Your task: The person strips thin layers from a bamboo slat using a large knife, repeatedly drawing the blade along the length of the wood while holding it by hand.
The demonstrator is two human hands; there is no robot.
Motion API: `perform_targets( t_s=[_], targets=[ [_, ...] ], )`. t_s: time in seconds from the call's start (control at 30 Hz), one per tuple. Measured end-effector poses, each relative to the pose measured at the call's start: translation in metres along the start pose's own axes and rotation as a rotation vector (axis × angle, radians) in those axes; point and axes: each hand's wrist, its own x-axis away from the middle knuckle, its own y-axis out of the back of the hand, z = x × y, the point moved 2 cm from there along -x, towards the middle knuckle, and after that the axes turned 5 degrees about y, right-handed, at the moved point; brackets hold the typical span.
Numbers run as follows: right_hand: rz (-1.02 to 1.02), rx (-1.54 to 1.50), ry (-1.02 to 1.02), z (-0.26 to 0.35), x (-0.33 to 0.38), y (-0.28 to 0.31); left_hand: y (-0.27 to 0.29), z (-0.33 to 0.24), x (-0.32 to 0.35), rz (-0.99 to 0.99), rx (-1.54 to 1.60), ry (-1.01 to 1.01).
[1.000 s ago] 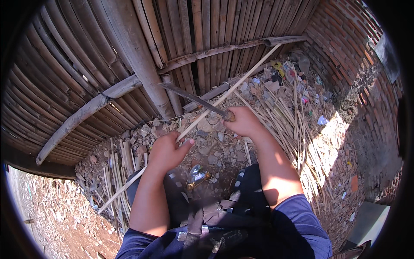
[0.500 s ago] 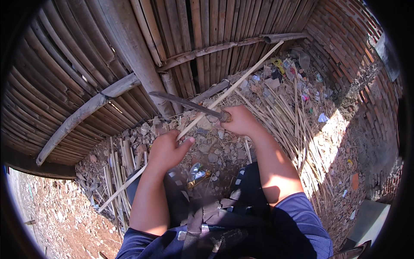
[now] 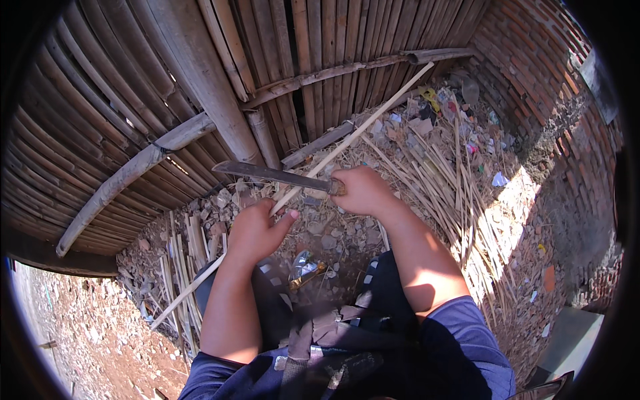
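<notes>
**Bamboo strip under the blade: keep the cut shallow and away from my thumb**

Strip (image 3: 353,137) runs long and pale from low on my left, through my left hand (image 3: 257,230), and up to the right until its tip rests near the rail (image 3: 347,67) of the bamboo wall (image 3: 133,87). My left hand is closed around it, thumb pointing along it toward the blade. My right hand (image 3: 363,190) is clamped on the handle of the knife (image 3: 270,173), whose dark blade lies flat to the left, crossing the strip just above my left thumb. I cannot tell whether the edge is touching the strip or hanging just over it.

To do this well, I judge that I need to hold the strip firm and steady, so it cannot roll. I lay the blade at a low angle and push it away from me, up the strip, never back at the thumb. That thumb sits close to the edge, so I would slide the left hand lower first. Short, light strokes suit thin bamboo; a deep bite may split it.

Split strips (image 3: 460,193) and rubble (image 3: 327,233) lie about my knees, beside a brick wall (image 3: 533,87).
</notes>
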Motion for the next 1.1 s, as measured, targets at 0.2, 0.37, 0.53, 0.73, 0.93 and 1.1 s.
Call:
perform_targets(
  t_s=[0.2,0.37,0.53,0.73,0.93,1.1],
  targets=[
    [-0.115,-0.05,-0.025,-0.025,-0.002,0.002,-0.001,-0.003,0.0,-0.009,-0.017,-0.032],
    [-0.122,-0.198,-0.156,-0.033,-0.001,0.006,-0.001,-0.001,-0.002,0.015,-0.015,-0.007],
    [-0.055,-0.173,-0.167,-0.019,-0.001,0.012,0.0,0.002,0.0,0.001,-0.01,-0.007],
    [-0.071,-0.091,-0.075,-0.01,0.001,0.003,-0.003,0.0,-0.002,0.006,-0.011,0.003],
    [-0.031,-0.117,-0.07,-0.016,-0.001,0.0,-0.003,-0.002,-0.001,0.006,-0.038,0.003],
    [-0.101,-0.114,-0.021,-0.024,-0.002,-0.004,-0.002,-0.004,-0.001,0.022,-0.039,0.006]
  ],
)
